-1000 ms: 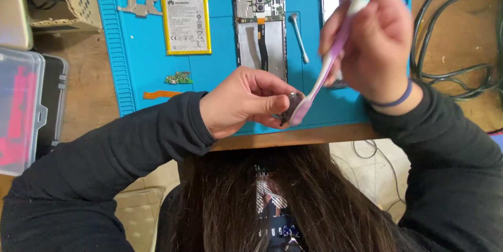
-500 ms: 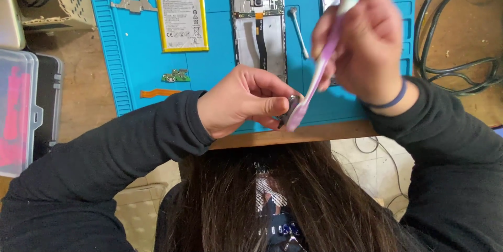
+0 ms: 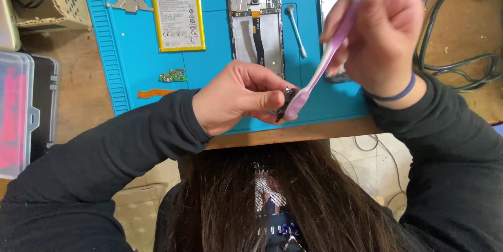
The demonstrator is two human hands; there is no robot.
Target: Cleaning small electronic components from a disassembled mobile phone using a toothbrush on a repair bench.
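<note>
Two hands meet over the near edge of the bench, and the small dark part (image 3: 285, 104) sits between them. You pinch it in the fingers (image 3: 264, 100) of your left hand (image 3: 236, 97), thumb and forefinger clamped on its left side, so its exposed face looks right, toward the brush. It is a little blackish, squarish piece, too small to make out in detail. The toothbrush (image 3: 325, 58) touches it from the right: the pale pink head rests against the part, and the handle runs up and to the right, turning green near the top edge of the view. Your right hand (image 3: 380, 37) grips that handle high up, fingers closed around it, well above the part; the left hand is by far the nearer one. Beyond them, on the blue mat (image 3: 131, 63), lie an opened phone body (image 3: 257, 24), a flat battery (image 3: 179, 19) to its left, a small green board (image 3: 173, 76), an orange flex strip (image 3: 154, 93) and a cotton swab (image 3: 296, 29)
</note>
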